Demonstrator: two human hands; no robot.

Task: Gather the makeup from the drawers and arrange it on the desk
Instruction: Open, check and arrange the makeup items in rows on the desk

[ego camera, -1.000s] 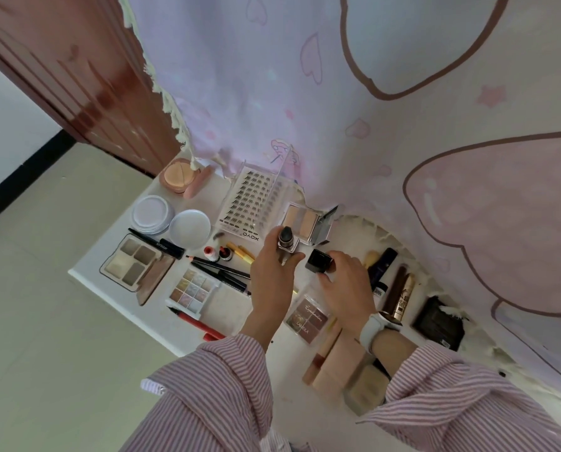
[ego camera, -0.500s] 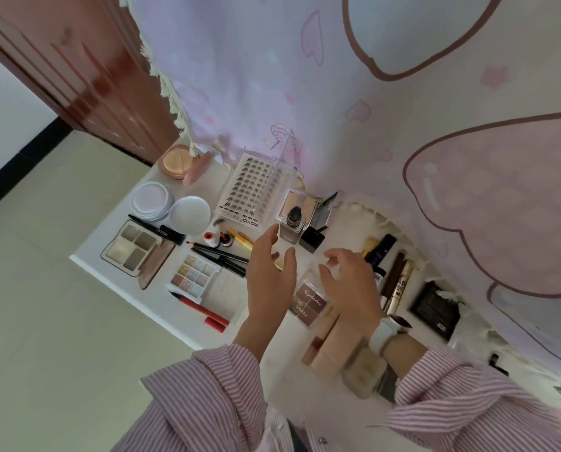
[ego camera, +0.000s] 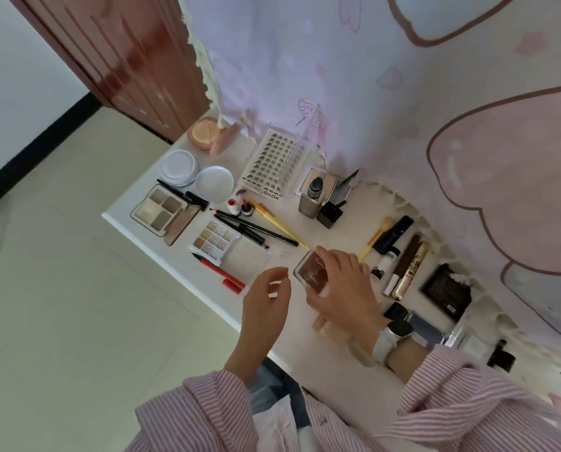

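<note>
A white desk [ego camera: 162, 246] carries many makeup items. My right hand [ego camera: 344, 288] grips a small brown compact [ego camera: 310, 272] near the desk's middle, fingers curled over its top edge. My left hand [ego camera: 266, 298] hovers just left of it with loosely curled fingers and holds nothing. A foundation bottle [ego camera: 311, 199] stands uncapped at the back, its black cap [ego camera: 329, 214] beside it. Eyeshadow palettes [ego camera: 163, 208] [ego camera: 216, 239], a lash tray [ego camera: 272, 164], pencils [ego camera: 256, 228] and a red pen [ego camera: 220, 272] lie to the left.
Mascara tubes [ego camera: 406, 269] and a black compact [ego camera: 445, 293] lie right of my hands. Round white lids [ego camera: 196, 172] and a peach powder case [ego camera: 204, 133] sit at the far left corner. A pink patterned cloth [ego camera: 370, 93] hangs behind the desk. A wooden door [ego camera: 119, 60] stands left.
Both hands let go of the foundation bottle and its cap, which now stand at the back. My right hand came down onto the brown compact; my left hand drew back toward me.
</note>
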